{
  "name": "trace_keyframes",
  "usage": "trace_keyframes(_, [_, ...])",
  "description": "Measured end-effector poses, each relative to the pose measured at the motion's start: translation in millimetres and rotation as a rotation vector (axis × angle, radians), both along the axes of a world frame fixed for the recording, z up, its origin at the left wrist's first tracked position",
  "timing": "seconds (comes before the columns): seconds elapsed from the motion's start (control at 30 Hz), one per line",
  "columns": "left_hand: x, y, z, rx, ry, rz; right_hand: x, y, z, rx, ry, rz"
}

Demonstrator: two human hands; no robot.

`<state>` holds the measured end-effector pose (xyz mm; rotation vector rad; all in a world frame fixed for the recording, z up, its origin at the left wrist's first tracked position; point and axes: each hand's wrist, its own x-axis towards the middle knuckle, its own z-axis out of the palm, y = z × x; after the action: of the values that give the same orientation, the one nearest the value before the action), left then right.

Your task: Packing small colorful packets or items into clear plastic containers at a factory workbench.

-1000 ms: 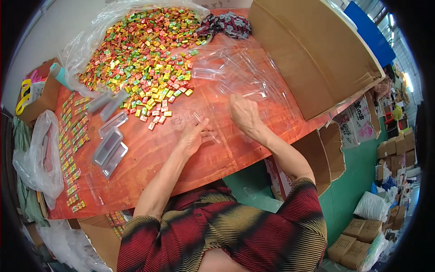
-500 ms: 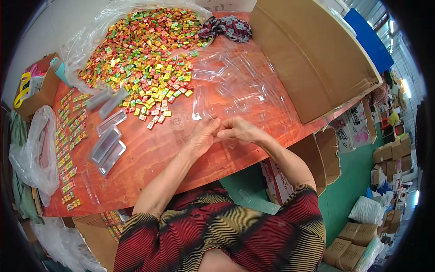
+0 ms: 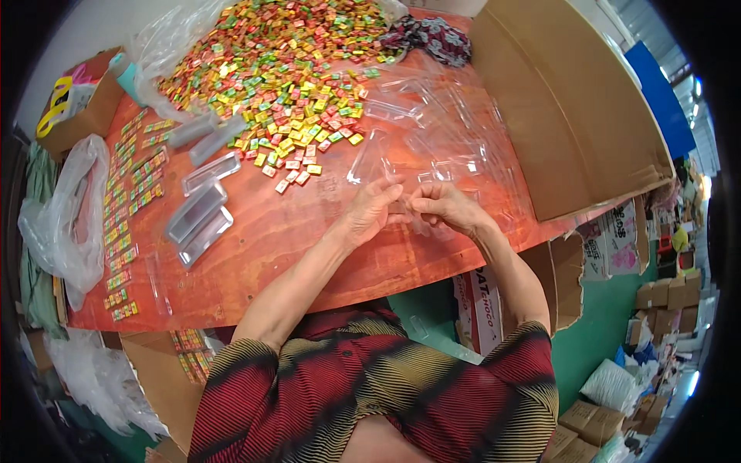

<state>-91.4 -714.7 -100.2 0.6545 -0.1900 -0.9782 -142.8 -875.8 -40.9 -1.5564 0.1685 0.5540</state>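
Your left hand (image 3: 372,214) and right hand (image 3: 449,207) are raised over the near part of the desk (image 3: 297,247), fingertips close and facing each other. Your right thumb is pressed against curled fingers; your left thumb and fingers are bent, with a slight gap between them. A clear piece (image 3: 400,207) seems to sit between your fingertips, but it is so see-through that you cannot tell which hand grips it, or how firmly.

Just beyond your left hand lies one clear tray (image 3: 372,158), flat on the desk. Beyond your right hand, more clear trays (image 3: 455,143) lie scattered and overlapping. Farther off, ahead and to the left of both hands, is the big heap of packs (image 3: 285,92), red, yellow, green and orange, its nearest ones spilling toward your left hand. To the left of that hand, a few greyish trays (image 3: 197,212) rest against each other, and past them run rows of packs (image 3: 121,239) near the desk's left edge. To the right of your right hand stands a tall carton (image 3: 571,116).
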Motion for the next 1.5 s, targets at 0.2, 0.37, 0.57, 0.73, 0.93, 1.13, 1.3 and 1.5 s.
trace_keyframes(0.2, [1.4, 7.5, -0.5, -0.15, 0.043, -0.01, 3.4, 9.5, 3.6, -0.019, -0.019, 0.029])
trace_keyframes(0.37, [-1.5, 11.9, -1.5, -0.091, 0.013, 0.001, 4.0, 22.1, 9.6, -0.193, -0.053, 0.038])
trace_keyframes(0.57, [-8.8, 13.0, 3.7, 0.243, -0.306, 0.166, 21.7, -17.8, 35.1, -1.315, -0.897, -0.269])
trace_keyframes(0.73, [-22.1, 82.9, 9.0, 0.64, -0.739, 0.193, 59.8, 35.1, 41.2, -1.414, -1.247, -0.352])
trace_keyframes(0.93, [-55.1, 170.2, -6.1, 0.786, -0.288, 0.273, 99.7, 207.9, -17.6, -0.738, -1.474, 0.452])
trace_keyframes(1.13, [-59.6, 205.2, -11.4, 0.335, 0.188, 0.574, 117.9, 275.3, -48.9, -0.751, -1.401, 0.46])
trace_keyframes(1.3, [-64.2, 199.2, -19.0, 0.163, 0.232, 0.611, 83.0, 226.3, -46.2, -0.781, -1.271, 0.558])
trace_keyframes(1.5, [-52.2, 179.6, -19.6, 0.169, 0.27, 0.461, 69.5, 162.9, -57.9, -0.47, -0.75, 0.356])
